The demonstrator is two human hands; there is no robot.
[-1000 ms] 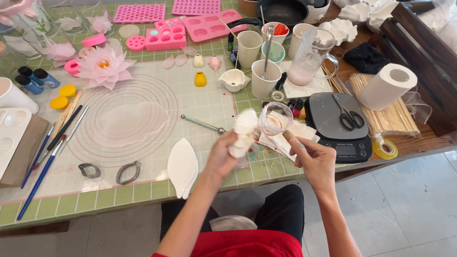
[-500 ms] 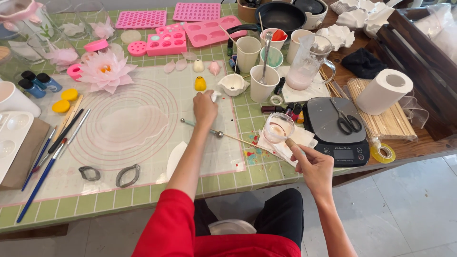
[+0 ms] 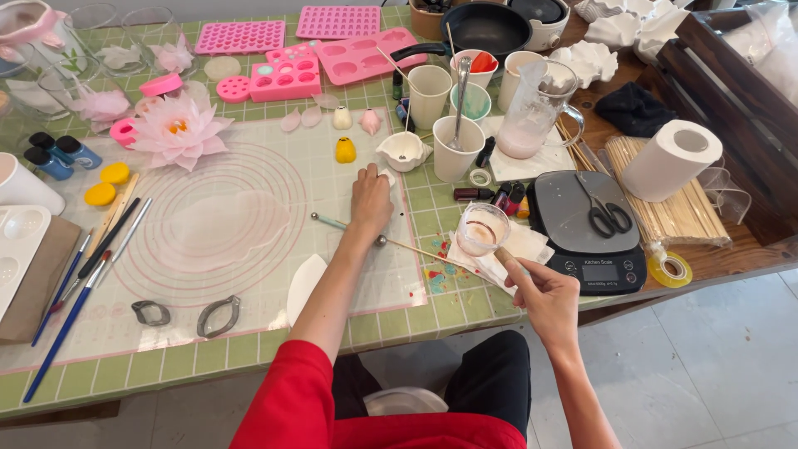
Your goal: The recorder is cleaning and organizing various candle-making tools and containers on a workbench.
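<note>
Right grip: right hand (image 3: 544,298) is pinching a thin wooden stick, stirring inside the small clear plastic cup (image 3: 482,229).
Left grip: left hand (image 3: 371,199) is lying flat, holding nothing.
Worktop (image 3: 249,353): green tiled squares.
Mat (image 3: 249,216): translucent silicone, pink rings.
Cup: sitting on crumpled white paper beside the scale (image 3: 586,229).

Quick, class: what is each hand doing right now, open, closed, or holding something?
Left hand: resting palm-down on the silicone mat, by the ball-tipped tool; no clear grip.
Right hand: closed, fingers holding a thin stick beside the small clear cup.
</note>
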